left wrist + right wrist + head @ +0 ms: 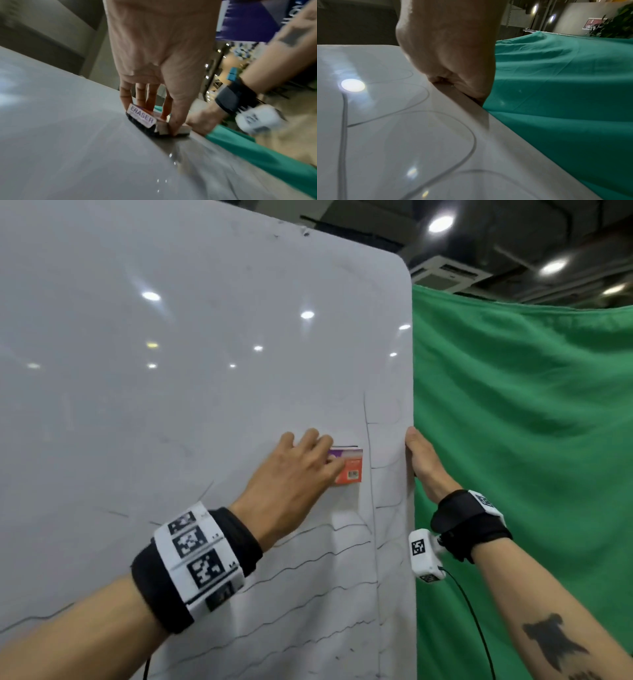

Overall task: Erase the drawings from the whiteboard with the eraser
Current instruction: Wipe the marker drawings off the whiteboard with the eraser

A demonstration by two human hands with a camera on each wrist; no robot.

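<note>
A large whiteboard (pixel 171 371) stands upright in front of me. My left hand (pixel 301 467) grips a block eraser (pixel 351 465) with a purple and orange label and holds it flat against the board. In the left wrist view the eraser (pixel 142 117) shows the word ERASER, with its dark felt on the board and my fingers (pixel 126 96) and thumb around it. Thin black wavy lines (pixel 308 563) and a long vertical line (pixel 371 508) run below and right of the eraser. My right hand (pixel 419 460) grips the board's right edge, thumb in front, also seen as the right hand (pixel 453 67).
A green cloth (pixel 531 457) hangs behind and to the right of the board. Ceiling lights (pixel 440 224) and an air-conditioning unit (pixel 448 273) are above. The board's upper part carries only faint smudges and light reflections.
</note>
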